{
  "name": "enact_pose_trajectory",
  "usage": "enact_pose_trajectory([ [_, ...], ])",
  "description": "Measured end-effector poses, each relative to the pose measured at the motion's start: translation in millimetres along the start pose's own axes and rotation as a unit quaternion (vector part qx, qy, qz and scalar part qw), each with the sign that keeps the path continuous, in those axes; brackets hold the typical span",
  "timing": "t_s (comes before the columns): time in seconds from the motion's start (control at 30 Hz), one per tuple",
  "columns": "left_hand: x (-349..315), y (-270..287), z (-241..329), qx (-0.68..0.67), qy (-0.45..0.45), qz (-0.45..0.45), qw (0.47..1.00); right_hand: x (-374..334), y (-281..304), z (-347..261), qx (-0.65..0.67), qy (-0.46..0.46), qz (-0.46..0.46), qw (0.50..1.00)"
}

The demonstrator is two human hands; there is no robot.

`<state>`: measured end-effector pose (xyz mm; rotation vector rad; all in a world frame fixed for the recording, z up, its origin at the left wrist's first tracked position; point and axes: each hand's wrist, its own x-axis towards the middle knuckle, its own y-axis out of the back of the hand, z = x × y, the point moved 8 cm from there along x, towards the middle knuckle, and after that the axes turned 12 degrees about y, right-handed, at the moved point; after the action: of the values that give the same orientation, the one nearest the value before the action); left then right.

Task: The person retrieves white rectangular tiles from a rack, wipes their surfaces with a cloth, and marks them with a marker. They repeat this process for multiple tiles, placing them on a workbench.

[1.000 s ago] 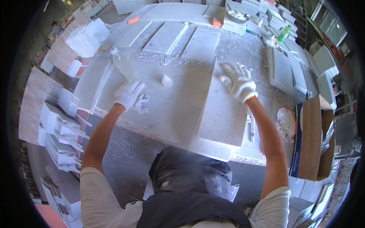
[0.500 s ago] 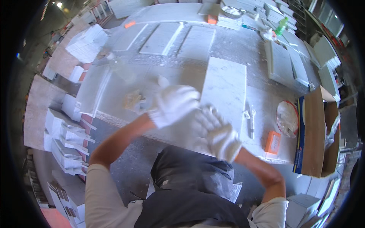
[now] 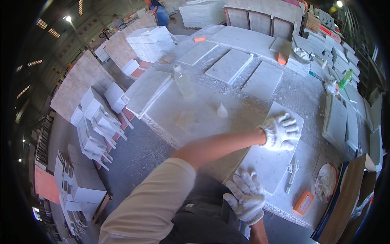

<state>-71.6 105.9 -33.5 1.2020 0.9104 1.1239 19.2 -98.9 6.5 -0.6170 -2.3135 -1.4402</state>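
A pale, grey-veined stone slab lies in front of me at the table's near edge. My left hand, in a white knitted glove, reaches across to its far part, fingers spread over the top face. My right hand, gloved the same way, is at the slab's near end with the fingers extended and the thumb apart. Neither hand grips anything. Right of the slab lie a slim white tube-like tool and an orange block. A white cone-shaped piece stands to the left, beside a blurred beige cloth-like thing.
A clear bottle stands toward the left. More slabs lie across the dusty table. At right are a round dish of white material and a cardboard box. Stacked white pieces line the left. Another person is far back.
My left hand has moved right onto the slab's far part. My right hand has come back to its near end. The view has swung left, and the slab now looks tilted.
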Motion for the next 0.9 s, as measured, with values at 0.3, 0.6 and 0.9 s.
enact_pose_trajectory([
  [0.3,48,16,-24,0.024,0.09,0.055,0.994,2,-2,-4,-0.017,0.001,-0.014,1.0],
  [0.6,2,-5,13,-0.021,0.037,0.018,0.999,-6,17,-16,0.031,0.019,0.064,0.997],
  [0.9,-116,-25,101,-0.066,-0.104,0.076,0.989,-59,48,0,0.273,-0.146,0.137,0.941],
])
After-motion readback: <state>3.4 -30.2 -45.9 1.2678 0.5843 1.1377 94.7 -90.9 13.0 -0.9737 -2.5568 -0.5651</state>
